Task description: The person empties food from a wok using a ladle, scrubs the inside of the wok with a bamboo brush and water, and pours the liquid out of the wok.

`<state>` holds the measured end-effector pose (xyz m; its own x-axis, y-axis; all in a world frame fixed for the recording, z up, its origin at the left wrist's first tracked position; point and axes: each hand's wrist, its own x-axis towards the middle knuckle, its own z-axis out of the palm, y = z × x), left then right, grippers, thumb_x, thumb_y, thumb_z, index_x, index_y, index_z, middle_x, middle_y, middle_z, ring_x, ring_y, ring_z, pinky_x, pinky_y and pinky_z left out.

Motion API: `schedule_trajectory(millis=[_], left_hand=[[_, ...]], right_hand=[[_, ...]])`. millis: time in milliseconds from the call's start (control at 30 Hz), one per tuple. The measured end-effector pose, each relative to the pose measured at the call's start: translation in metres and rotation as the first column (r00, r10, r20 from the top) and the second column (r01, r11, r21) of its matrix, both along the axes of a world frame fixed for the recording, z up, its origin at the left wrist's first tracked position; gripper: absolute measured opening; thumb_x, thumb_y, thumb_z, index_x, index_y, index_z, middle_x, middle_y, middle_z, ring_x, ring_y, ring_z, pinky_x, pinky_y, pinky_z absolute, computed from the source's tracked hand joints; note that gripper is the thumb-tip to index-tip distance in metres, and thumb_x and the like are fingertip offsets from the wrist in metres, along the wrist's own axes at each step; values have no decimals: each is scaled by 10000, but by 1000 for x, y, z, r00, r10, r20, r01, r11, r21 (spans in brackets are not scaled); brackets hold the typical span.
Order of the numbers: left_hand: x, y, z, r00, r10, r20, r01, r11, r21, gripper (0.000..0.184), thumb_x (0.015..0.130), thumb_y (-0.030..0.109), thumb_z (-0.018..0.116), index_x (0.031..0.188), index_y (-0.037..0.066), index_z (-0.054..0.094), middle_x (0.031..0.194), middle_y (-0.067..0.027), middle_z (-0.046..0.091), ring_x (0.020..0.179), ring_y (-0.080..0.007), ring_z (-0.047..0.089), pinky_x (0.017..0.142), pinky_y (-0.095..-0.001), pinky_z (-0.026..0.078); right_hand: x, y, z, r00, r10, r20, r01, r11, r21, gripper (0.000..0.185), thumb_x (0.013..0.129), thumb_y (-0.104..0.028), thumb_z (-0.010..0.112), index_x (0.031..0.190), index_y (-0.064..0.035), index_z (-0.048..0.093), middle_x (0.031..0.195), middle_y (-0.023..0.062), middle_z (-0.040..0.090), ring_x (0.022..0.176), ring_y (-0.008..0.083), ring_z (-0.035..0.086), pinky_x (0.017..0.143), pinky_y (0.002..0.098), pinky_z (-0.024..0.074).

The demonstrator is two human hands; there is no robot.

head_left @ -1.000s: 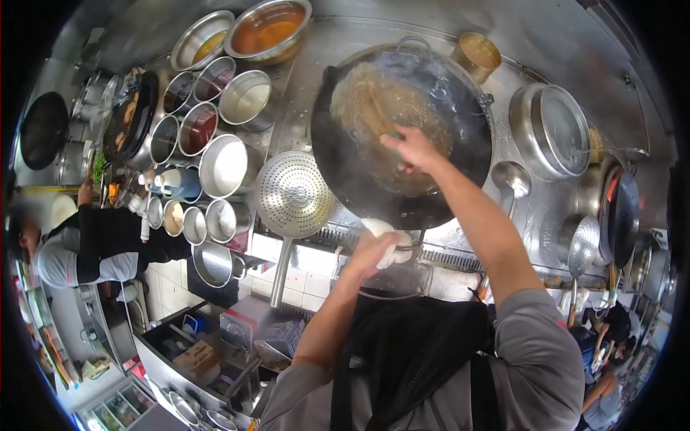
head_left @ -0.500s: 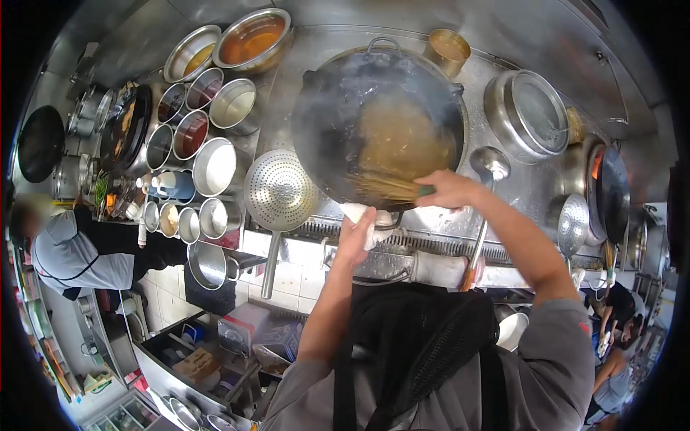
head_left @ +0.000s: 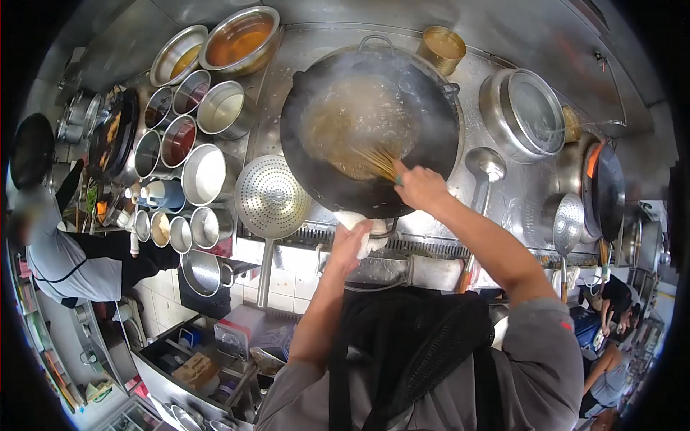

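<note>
Grasping brush [head_left: 377, 161] in right hand [head_left: 422, 188], dipped into liquid [head_left: 343, 122], murky, inside wok [head_left: 435, 115]; clutching cloth [head_left: 371, 246] in left hand [head_left: 350, 243] at near side. Apparently mid-scrub, with liquid not yet emptied.

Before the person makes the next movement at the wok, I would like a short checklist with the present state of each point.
1. Right hand grips the brush: ok.
2. Brush tips are inside the wok: ok.
3. Left hand has the white cloth by the wok's near edge: ok.
4. Wok is free of liquid: not ok, cloudy liquid inside.
5. Flame beneath is off: cannot tell, hidden.
</note>
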<state>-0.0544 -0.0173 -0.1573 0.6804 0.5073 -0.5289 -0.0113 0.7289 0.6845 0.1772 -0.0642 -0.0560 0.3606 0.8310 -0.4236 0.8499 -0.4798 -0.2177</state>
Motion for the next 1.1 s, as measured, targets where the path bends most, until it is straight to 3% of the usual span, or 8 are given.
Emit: schedule_trajectory(millis=[167, 267, 333, 433, 733, 900, 1033, 1100], left_hand=[[-4, -1, 0, 1000, -2, 23, 3, 999, -49, 197, 967, 36, 593, 1147, -34, 632, 1035, -122, 717, 925, -225, 728, 798, -366, 623], [-7, 7, -2, 993, -111, 34, 113, 991, -66, 185, 971, 50, 609, 1132, -32, 644, 1030, -118, 721, 913, -218, 728, 771, -356, 614], [-9, 9, -2, 991, -121, 63, 126, 989, -77, 180, 970, 56, 619, 1124, -32, 650, 1029, -125, 726, 909, -213, 727, 755, -353, 609], [-9, 10, 8, 991, -130, 26, 131, 989, -71, 173, 956, 59, 640, 1104, -28, 661, 997, -118, 729, 868, -195, 717, 734, -342, 598], [2, 8, 26, 998, -54, 30, 57, 991, -117, 298, 934, 33, 640, 1219, -35, 580, 1053, -136, 702, 914, -219, 713, 767, -362, 612], [2, 5, 13, 999, -35, 22, 37, 995, -89, 224, 927, 23, 610, 1139, -46, 611, 1016, -158, 713, 862, -239, 724, 721, -372, 622], [0, 3, -4, 1000, -24, -7, 23, 996, -84, 173, 927, 24, 595, 1078, -49, 637, 997, -166, 720, 838, -249, 730, 718, -375, 622], [0, 4, 0, 998, -39, 42, 43, 993, -106, 176, 931, 28, 596, 1082, -48, 643, 1000, -159, 720, 840, -243, 728, 722, -371, 621]], right_hand=[[80, -26, 6, 954, 30, 298, 48, 967, -252, 647, 961, -369, 686, 1502, -147, 409, 1060, 217, 703, 995, 391, 728, 826, 504, 599], [121, 23, -14, 935, -34, 353, 37, 999, -2, 640, 938, -364, 707, 1488, -139, 472, 1013, 226, 728, 931, 398, 740, 829, 512, 596], [128, 77, -9, 986, -136, -94, 141, 989, 51, 650, 925, -340, 712, 1503, -120, 513, 919, 196, 737, 745, 334, 749, 682, 457, 615], [84, 107, 5, 820, -377, -430, 389, 919, -65, 706, 914, -361, 722, 1540, -133, 491, 784, 131, 695, 549, 246, 679, 523, 390, 569], [6, 77, 5, 708, -220, -671, 180, 975, -130, 776, 938, -370, 708, 1588, -74, 402, 681, 68, 624, 493, 164, 613, 424, 319, 489], [34, 14, 30, 824, -95, -559, -57, 967, -248, 722, 868, -398, 720, 1522, -158, 531, 890, 126, 703, 528, 199, 645, 472, 329, 541], [86, -25, 52, 993, -37, -109, 3, 955, -298, 660, 855, -395, 694, 1477, -202, 585, 1242, 132, 706, 870, 287, 748, 756, 409, 627], [121, -29, 33, 975, 152, 161, -116, 970, -214, 598, 885, -384, 703, 1445, -200, 606, 1234, 153, 709, 1052, 335, 725, 916, 439, 590]])
